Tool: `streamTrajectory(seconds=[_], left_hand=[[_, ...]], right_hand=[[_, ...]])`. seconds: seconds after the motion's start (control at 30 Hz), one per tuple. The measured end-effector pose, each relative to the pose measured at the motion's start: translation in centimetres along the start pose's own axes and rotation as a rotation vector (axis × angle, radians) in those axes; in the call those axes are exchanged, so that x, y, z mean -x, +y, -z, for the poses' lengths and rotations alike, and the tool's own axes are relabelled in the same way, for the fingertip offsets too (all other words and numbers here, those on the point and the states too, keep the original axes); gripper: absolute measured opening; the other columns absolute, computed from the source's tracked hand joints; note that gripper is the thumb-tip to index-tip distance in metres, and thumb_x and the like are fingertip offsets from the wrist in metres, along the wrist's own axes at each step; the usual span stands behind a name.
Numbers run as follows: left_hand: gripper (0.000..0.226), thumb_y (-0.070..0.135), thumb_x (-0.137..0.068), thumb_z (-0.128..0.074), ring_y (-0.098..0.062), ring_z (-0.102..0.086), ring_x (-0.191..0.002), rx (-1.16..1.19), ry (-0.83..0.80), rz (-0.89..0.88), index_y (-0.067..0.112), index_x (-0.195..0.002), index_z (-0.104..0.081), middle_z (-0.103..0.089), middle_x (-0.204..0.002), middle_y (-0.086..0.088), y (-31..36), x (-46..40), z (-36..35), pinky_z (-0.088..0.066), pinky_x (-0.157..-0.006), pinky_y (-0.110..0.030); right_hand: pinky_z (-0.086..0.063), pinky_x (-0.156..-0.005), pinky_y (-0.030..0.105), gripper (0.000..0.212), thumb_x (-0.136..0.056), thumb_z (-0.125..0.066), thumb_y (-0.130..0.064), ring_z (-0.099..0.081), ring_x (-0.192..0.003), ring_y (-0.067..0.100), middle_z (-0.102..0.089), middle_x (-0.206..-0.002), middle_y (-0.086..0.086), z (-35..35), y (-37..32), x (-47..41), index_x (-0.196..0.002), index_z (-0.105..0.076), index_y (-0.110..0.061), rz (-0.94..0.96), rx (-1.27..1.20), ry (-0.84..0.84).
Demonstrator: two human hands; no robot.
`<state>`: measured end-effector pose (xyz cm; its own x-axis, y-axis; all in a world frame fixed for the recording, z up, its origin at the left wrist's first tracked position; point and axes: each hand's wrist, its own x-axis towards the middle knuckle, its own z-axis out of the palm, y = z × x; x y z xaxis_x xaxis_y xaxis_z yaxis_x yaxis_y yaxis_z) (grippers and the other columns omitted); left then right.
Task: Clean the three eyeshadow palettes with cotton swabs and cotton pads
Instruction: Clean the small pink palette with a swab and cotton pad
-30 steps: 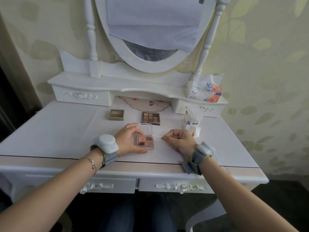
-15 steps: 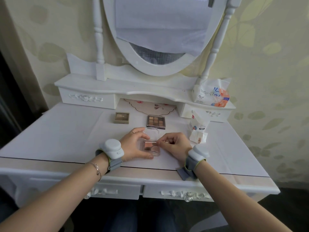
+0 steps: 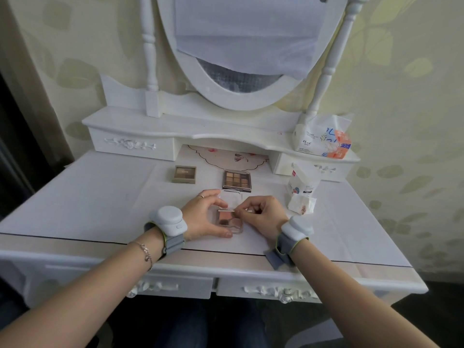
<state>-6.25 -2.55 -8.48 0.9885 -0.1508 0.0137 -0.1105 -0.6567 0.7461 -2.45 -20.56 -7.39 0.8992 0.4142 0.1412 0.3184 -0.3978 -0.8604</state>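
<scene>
A small clear palette point(image 3: 229, 221) with pink and brown pans lies open on the table in front of me. My left hand point(image 3: 203, 216) grips its left side, thumb along the near edge and fingers over the hinge. My right hand point(image 3: 261, 214) pinches a cotton swab point(image 3: 226, 210), which lies level across the top of the pans. Behind stand a nine-pan brown palette point(image 3: 236, 180) and a small gold-brown palette point(image 3: 185, 174), both untouched.
A cotton swab box point(image 3: 302, 183) stands at the right with a used, stained cotton pad point(image 3: 302, 205) in front of it. A tissue pack point(image 3: 324, 139) sits on the right shelf of the white dressing table point(image 3: 100, 197). An oval mirror rises behind.
My right hand has moved left from beside the palette to over it, bringing the swab onto the pans. My left hand keeps its hold. The camera has come closer.
</scene>
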Motion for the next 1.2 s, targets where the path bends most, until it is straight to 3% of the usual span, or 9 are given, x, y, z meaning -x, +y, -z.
streamTrajectory(seconds=[0.17, 0.23, 0.33, 0.5, 0.57, 0.67, 0.83, 0.97, 1.2], left_hand=[[0.096, 0.067, -0.028, -0.065, -0.007, -0.032, -0.133, -0.004, 0.005, 0.003, 0.023, -0.113, -0.058, -0.029, -0.146, 0.004, 0.0, 0.2, 0.0, -0.027, -0.112, -0.027], [0.097, 0.068, -0.027, -0.064, -0.008, -0.033, -0.133, -0.011, 0.004, 0.002, 0.022, -0.113, -0.058, -0.03, -0.145, 0.003, 0.0, 0.2, 0.0, -0.027, -0.111, -0.024], [0.099, 0.068, -0.027, -0.063, -0.009, -0.033, -0.133, -0.016, 0.005, -0.001, 0.022, -0.114, -0.059, -0.03, -0.146, 0.003, 0.1, 0.1, 0.1, -0.027, -0.111, -0.024], [0.098, 0.067, -0.027, -0.065, -0.008, -0.034, -0.133, -0.01, 0.006, 0.0, 0.021, -0.113, -0.059, -0.03, -0.145, 0.002, 0.2, 0.2, 0.0, -0.028, -0.111, -0.026], [0.098, 0.066, -0.027, -0.065, -0.008, -0.034, -0.132, -0.003, 0.007, 0.002, 0.021, -0.113, -0.059, -0.03, -0.144, 0.003, 0.1, 0.2, 0.0, -0.028, -0.112, -0.028], [0.097, 0.066, -0.027, -0.066, -0.009, -0.035, -0.132, 0.001, 0.007, 0.002, 0.022, -0.113, -0.059, -0.03, -0.145, 0.003, 0.2, 0.2, 0.0, -0.029, -0.112, -0.029], [0.098, 0.067, -0.028, -0.065, -0.007, -0.033, -0.132, -0.01, -0.002, -0.006, 0.022, -0.114, -0.059, -0.03, -0.145, 0.003, 0.1, 0.2, 0.1, -0.026, -0.111, -0.023], [0.098, 0.067, -0.028, -0.065, -0.007, -0.033, -0.133, -0.011, 0.001, 0.0, 0.022, -0.114, -0.059, -0.03, -0.145, 0.003, 0.1, 0.2, 0.1, -0.026, -0.112, -0.025], [0.097, 0.066, -0.028, -0.067, -0.007, -0.034, -0.132, 0.004, 0.001, -0.001, 0.021, -0.114, -0.059, -0.03, -0.144, 0.003, 0.1, 0.2, 0.1, -0.026, -0.112, -0.024]], right_hand=[[-0.028, -0.047, 0.017, 0.011, -0.081, -0.067, -0.006, -0.037, -0.049, 0.007, -0.051, -0.051, -0.001, 0.1, -0.1, 0.2, -0.072, -0.071, -0.007, -0.015, -0.009, -0.056], [-0.026, -0.044, 0.012, 0.013, -0.08, -0.067, -0.002, -0.033, -0.043, 0.001, -0.048, -0.047, -0.006, 0.1, -0.3, 0.4, -0.07, -0.071, -0.009, -0.014, -0.029, -0.073], [-0.024, -0.044, 0.013, 0.021, -0.076, -0.067, 0.004, -0.029, -0.043, 0.002, -0.044, -0.05, 0.002, 0.0, -0.2, 0.7, -0.063, -0.068, -0.013, -0.001, -0.067, -0.104], [-0.023, -0.044, 0.013, 0.024, -0.075, -0.067, 0.005, -0.027, -0.042, 0.001, -0.04, -0.04, -0.012, -0.1, 0.1, 1.1, -0.059, -0.067, -0.013, -0.022, -0.124, -0.136], [-0.023, -0.044, 0.013, 0.028, -0.076, -0.067, 0.006, -0.025, -0.042, 0.002, -0.038, -0.041, -0.011, -0.3, 0.2, 1.2, -0.057, -0.065, -0.015, -0.036, -0.162, -0.135], [-0.023, -0.046, 0.016, 0.028, -0.077, -0.067, 0.003, -0.03, -0.047, 0.006, -0.044, -0.052, 0.006, -0.1, 0.2, 1.0, -0.058, -0.065, -0.016, -0.021, -0.188, -0.108], [-0.024, -0.043, 0.011, 0.03, -0.079, -0.066, 0.001, -0.029, -0.043, 0.0, -0.046, -0.049, -0.003, 0.0, 0.1, 0.8, -0.059, -0.064, -0.02, -0.005, -0.131, -0.054], [-0.024, -0.043, 0.011, 0.026, -0.076, -0.067, 0.005, -0.029, -0.041, 0.0, -0.043, -0.043, -0.012, 0.0, 0.0, 1.1, -0.059, -0.065, -0.015, -0.036, -0.149, -0.095], [-0.024, -0.043, 0.009, 0.018, -0.079, -0.067, 0.006, -0.03, -0.038, 0.0, -0.043, -0.038, -0.012, 0.6, -0.2, 1.4, -0.064, -0.066, -0.005, -0.046, -0.189, -0.17]])
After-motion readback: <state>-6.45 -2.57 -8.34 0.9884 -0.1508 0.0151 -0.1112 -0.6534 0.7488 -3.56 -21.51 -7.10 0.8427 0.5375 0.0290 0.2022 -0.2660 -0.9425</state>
